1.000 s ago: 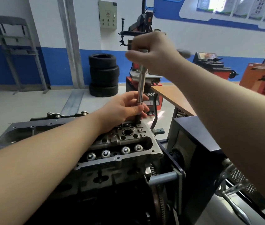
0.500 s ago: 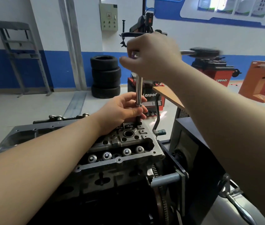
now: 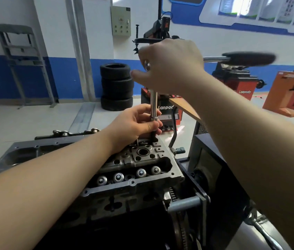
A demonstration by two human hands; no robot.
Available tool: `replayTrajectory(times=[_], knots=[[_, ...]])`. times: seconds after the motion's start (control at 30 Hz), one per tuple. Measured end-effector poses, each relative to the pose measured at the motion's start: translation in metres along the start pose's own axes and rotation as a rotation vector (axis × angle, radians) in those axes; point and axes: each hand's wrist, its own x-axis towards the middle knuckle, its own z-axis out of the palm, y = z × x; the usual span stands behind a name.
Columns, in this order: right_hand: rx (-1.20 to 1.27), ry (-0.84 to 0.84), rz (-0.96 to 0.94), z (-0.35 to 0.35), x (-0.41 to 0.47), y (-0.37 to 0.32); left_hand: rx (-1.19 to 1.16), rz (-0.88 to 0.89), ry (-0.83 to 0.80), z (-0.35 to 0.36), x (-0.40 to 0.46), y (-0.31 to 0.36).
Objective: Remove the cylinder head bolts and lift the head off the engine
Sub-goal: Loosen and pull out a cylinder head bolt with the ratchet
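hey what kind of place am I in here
Most likely a car repair or training workshop: an engine sits on a stand, tyres are stacked by the wall, and red garage machines stand behind.

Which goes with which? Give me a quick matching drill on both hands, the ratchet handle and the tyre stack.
Things:
1. left hand
2. right hand
3. ratchet handle
4. tyre stack

States or places:
A. sticks out level to the right, blurred
B. stands on the floor by the blue-and-white wall
C. grips the top of the tool, above the extension bar
D. holds the lower end of the bar, just above the cylinder head

Pairs: 1-D, 2-C, 3-A, 4-B
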Motion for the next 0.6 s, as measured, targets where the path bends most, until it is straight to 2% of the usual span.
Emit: replayTrajectory(times=[0.1, 0.13, 0.2, 0.33, 0.43, 0.5, 0.57, 0.6], knots=[[0.564, -0.127, 0.073, 0.005, -0.005, 0.021, 0.064, 0.008, -0.014, 0.004, 0.003, 0.001], [0.665, -0.137, 0.122, 0.007, -0.006, 0.025, 0.079, 0.010, -0.008, 0.005, 0.004, 0.000], [0.594, -0.154, 0.170, 0.010, -0.002, 0.027, 0.085, 0.008, 0.007, 0.005, 0.006, -0.002], [-0.023, -0.264, 0.198, 0.004, 0.013, 0.014, 0.054, 0.003, 0.032, 0.004, 0.006, -0.003], [-0.246, -0.147, 0.173, 0.001, 0.010, -0.006, 0.031, 0.018, 0.029, 0.001, 0.004, -0.003], [-0.171, -0.026, 0.045, 0.003, 0.008, -0.008, 0.023, 0.024, 0.014, -0.002, 0.001, -0.002], [0.089, -0.092, -0.003, 0.005, 0.007, 0.007, 0.042, 0.021, 0.007, -0.001, 0.002, -0.001], [0.313, -0.148, 0.024, 0.005, 0.007, 0.015, 0.058, 0.018, 0.008, 0.001, 0.002, 0.000]])
